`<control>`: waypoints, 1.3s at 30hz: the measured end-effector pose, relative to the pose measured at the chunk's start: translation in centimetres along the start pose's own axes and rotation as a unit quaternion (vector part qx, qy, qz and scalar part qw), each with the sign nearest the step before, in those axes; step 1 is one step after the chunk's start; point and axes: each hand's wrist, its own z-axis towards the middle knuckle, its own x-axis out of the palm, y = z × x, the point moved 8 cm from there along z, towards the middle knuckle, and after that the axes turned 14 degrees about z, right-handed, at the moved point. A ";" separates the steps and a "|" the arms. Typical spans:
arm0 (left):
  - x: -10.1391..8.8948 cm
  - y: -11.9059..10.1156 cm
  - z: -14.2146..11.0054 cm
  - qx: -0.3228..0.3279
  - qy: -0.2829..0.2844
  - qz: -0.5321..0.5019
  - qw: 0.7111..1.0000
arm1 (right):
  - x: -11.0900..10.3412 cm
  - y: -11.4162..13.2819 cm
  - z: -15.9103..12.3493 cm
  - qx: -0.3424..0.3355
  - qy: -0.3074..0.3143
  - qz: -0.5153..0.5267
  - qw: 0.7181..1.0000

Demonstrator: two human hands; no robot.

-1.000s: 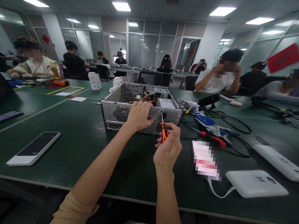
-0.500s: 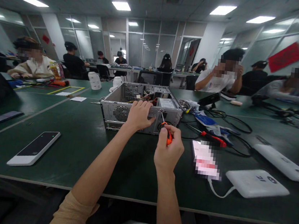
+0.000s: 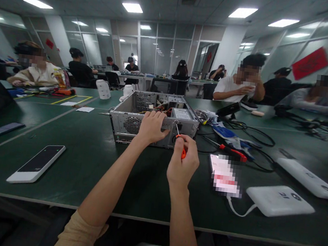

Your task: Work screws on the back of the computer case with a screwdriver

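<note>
An open grey computer case (image 3: 128, 120) lies on the green table (image 3: 88, 157) in front of me. My left hand (image 3: 150, 127) grips the top edge of its near panel, fingers curled over the rim. My right hand (image 3: 182, 163) is closed round an orange-handled screwdriver (image 3: 181, 145). The screwdriver's thin shaft slants up and left, with its tip at the upper edge of the case's near panel, just right of my left hand.
A phone (image 3: 37, 162) lies at left, a blurred phone (image 3: 224, 174) cabled to a white power bank (image 3: 280, 201) at right. A red-handled tool (image 3: 233, 152), black cables (image 3: 249, 133) and a second white device (image 3: 309, 179) lie right. Several people sit at the far tables.
My right hand has turned round the screwdriver handle, so less of the orange shows. My left hand and the case have stayed put. The person across has lowered a hand.
</note>
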 end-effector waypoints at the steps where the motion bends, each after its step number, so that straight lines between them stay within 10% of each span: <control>1: 0.0 0.0 0.0 -0.001 0.000 0.001 1.000 | -0.1 -0.5 -0.1 0.022 -0.003 0.010 1.000; 22: 0.2 0.1 0.0 -0.001 0.006 -0.011 1.000 | 0.4 1.0 -0.1 -0.088 0.016 -0.031 0.995; 39: -0.1 0.1 0.0 -0.005 0.006 -0.014 1.000 | 0.8 -1.4 -0.3 0.075 0.038 0.053 0.995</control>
